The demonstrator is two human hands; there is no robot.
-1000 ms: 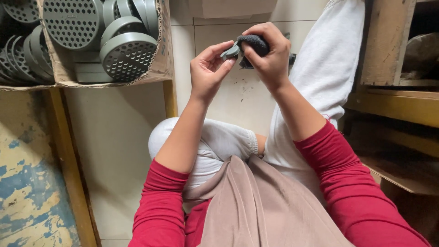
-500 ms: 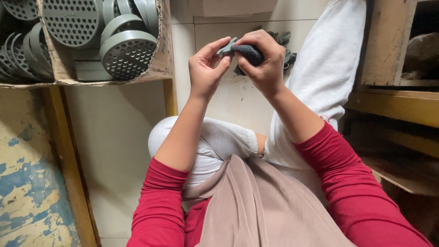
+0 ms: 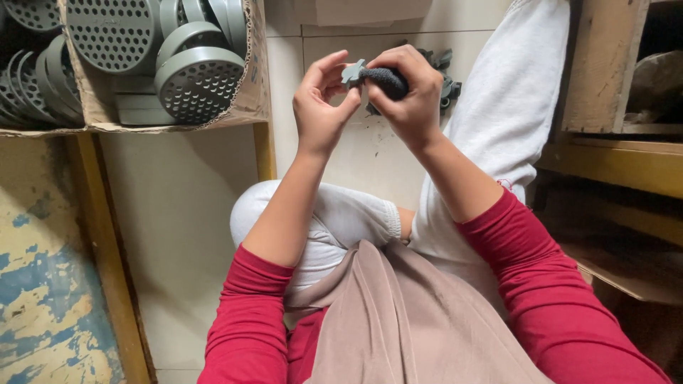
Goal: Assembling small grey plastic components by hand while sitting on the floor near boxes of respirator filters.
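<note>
Both hands (image 3: 324,107) (image 3: 409,92) pinch a small grey part (image 3: 377,77) beside a brown cardboard box (image 3: 249,107).

Workshop: cardboard box (image 3: 250,85) of perforated discs (image 3: 199,82)

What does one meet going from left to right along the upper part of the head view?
Cardboard box of grey perforated discs → left hand → small grey cross-shaped part → right hand gripping a dark piece → wooden shelf.

two hands (image 3: 370,99); one cardboard box (image 3: 249,107); many perforated discs (image 3: 199,82)
</note>
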